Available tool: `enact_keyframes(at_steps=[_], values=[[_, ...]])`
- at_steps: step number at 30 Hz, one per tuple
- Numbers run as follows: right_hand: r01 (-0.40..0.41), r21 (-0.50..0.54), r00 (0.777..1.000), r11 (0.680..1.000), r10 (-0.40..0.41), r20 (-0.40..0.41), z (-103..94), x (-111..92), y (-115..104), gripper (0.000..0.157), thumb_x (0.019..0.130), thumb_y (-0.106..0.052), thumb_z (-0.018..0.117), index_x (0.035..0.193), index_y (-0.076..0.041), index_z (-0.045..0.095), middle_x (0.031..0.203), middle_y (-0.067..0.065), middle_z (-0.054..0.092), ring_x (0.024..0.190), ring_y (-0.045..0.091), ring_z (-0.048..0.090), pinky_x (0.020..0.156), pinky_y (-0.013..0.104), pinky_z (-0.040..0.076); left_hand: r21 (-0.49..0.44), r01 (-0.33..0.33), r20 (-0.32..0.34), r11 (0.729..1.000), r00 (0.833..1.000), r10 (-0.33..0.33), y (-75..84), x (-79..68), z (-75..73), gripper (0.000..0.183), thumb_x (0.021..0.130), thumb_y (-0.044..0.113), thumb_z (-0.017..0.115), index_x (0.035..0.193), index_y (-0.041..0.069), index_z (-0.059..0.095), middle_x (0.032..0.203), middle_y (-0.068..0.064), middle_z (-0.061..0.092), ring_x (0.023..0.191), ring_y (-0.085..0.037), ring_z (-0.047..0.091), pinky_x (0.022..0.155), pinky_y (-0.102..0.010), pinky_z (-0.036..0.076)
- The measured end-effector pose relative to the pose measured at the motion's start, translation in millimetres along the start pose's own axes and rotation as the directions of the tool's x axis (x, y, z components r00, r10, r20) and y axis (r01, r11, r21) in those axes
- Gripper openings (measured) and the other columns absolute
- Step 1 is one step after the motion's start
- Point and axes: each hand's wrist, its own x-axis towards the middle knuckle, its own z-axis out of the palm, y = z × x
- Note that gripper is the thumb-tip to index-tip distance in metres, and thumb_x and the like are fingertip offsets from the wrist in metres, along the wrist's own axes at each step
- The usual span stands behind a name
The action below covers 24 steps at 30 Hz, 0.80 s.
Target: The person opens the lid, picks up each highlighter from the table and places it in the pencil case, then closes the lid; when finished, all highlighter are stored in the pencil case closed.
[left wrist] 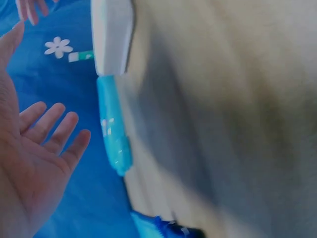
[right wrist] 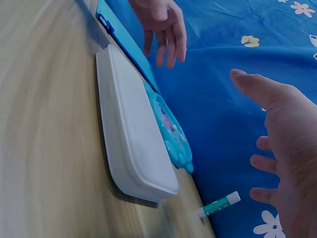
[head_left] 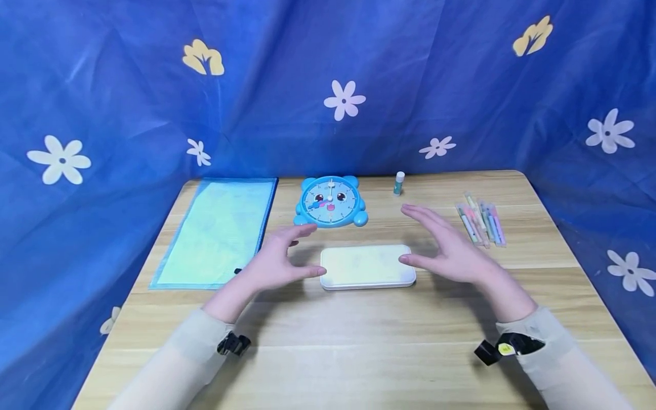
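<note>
Loosely, my left hand point(head_left: 282, 256) and right hand point(head_left: 451, 250) hover at either end of the white case point(head_left: 366, 266), thumbs spread wide from the fingers, palms facing each other, both clear of it. This case lies flat on the desk point(head_left: 359, 353) between them, a smooth, pale oblong with rounded corners. Pale sleeves point(head_left: 169, 359) cover my forearms, with small black devices at the wrists. Just beyond the case sits a glossy blue toy clock point(head_left: 330, 215), round-dialled, with rounded ears and feet. To its right a slim glue stick point(head_left: 398, 185) stands upright, white-capped; slender, pastel pens point(head_left: 482, 222) lie bunched farther right. On my left rests a flat, light-blue rectangular pouch point(head_left: 215, 233) with darker edging. Streaky wood grain runs across the desk; behind hangs creased blue cloth point(head_left: 287, 85) printed with flowers.
</note>
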Motion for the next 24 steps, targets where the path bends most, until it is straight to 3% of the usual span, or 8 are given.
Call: enact_keyframes(at_steps=[4,10,17,24], values=[[-0.036,0.016,0.999,0.999,0.036,0.036,6.6,0,0,0.094,0.089,-0.056,0.082,0.166,-0.033,0.034,0.168,-0.008,0.035,0.154,0.023,0.032,0.120,0.059,0.032,0.045,0.029,0.034,0.999,0.999,-0.030,-3.8,-0.6,10.8,0.111,0.073,0.066,0.091,0.160,0.013,0.047,0.160,-0.003,0.050,0.142,-0.027,0.051,0.112,-0.048,0.046],[-0.039,0.035,0.996,0.999,0.036,0.084,18.6,4,3,0.096,0.089,-0.058,0.082,0.166,-0.025,0.037,0.168,-0.001,0.038,0.154,0.029,0.032,0.120,0.061,0.031,0.057,0.024,0.060,0.998,0.998,-0.028,-8.6,1.8,23.3,0.120,0.066,0.064,0.096,0.160,0.008,0.046,0.160,-0.004,0.050,0.143,-0.028,0.049,0.118,-0.047,0.039],[-0.033,0.035,0.991,0.999,0.029,0.129,40.1,7,5,0.099,0.088,-0.063,0.080,0.165,-0.014,0.040,0.166,0.005,0.042,0.153,0.028,0.036,0.122,0.055,0.030,0.076,0.045,0.111,0.996,0.992,-0.053,-7.9,1.3,34.5,0.121,0.068,0.057,0.098,0.162,0.007,0.041,0.164,-0.009,0.044,0.152,-0.028,0.037,0.124,-0.045,0.028],[0.005,0.015,0.987,1.000,-0.007,0.159,64.6,10,8,0.099,0.087,-0.061,0.081,0.161,-0.007,0.044,0.164,0.012,0.044,0.151,0.032,0.039,0.123,0.056,0.028,0.094,0.044,0.129,0.995,0.990,-0.056,-7.7,0.2,43.5,0.119,0.070,0.050,0.099,0.163,0.003,0.039,0.163,-0.013,0.045,0.151,-0.030,0.040,0.124,-0.045,0.029]])
